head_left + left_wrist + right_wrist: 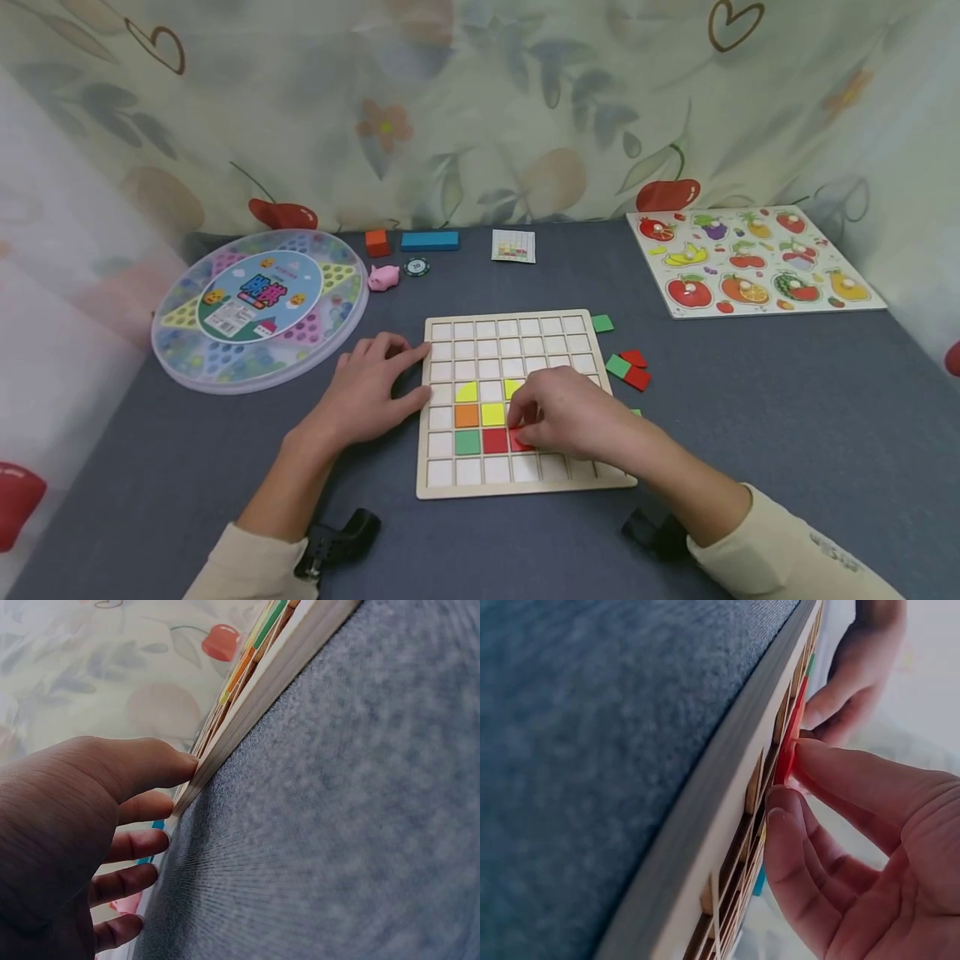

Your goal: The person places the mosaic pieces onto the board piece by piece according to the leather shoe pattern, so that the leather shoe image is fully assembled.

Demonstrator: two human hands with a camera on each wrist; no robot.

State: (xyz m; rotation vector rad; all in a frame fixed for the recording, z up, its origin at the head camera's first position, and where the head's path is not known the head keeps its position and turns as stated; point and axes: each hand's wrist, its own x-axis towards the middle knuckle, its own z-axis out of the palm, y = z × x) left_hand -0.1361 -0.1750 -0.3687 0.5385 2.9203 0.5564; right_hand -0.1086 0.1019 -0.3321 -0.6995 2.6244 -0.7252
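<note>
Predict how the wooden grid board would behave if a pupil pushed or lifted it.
The grid board looks stiff, being straight-edged with no visible sag. Lying flat on the dark surface, it would probably slide rather than roll. Tilted, it might shed the coloured tiles, which seem merely set in place.

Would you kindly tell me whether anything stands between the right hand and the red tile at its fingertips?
Nothing visible does: the right hand touches the red tile directly, over the grid board.
</note>
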